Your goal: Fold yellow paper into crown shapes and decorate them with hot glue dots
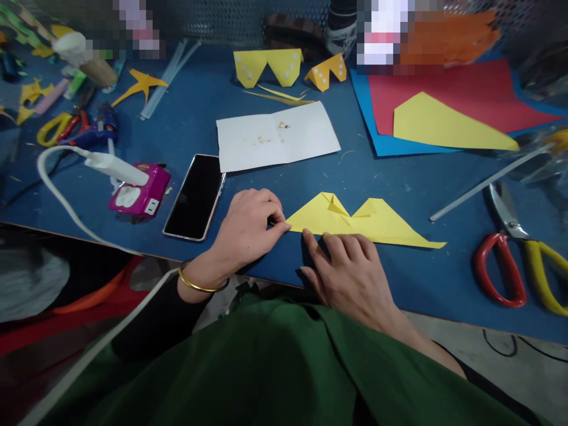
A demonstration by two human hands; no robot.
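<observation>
A folded yellow sheet of paper [377, 222] lies near the front edge of the blue table, with two peaks and a dip between them. My left hand [251, 228] pinches its left tip between thumb and fingers. On the paper's lower edge rest the fingertips of my right hand [350, 272], which lies palm down with its fingers stretched out. A phone [195, 198] with a dark screen is just left of my left hand. Beyond the paper lies a creased white sheet [248, 139] with small scraps on it.
Scissors [510, 234] with red and yellow handles lie at the right, near a clear stick [470, 192]. Red card [444, 83] and yellow card [444, 127] overlap behind. Yellow cut-out glasses [268, 66] stand at the back. A purple plug adapter [142, 192] and a glue gun [95, 130] are left.
</observation>
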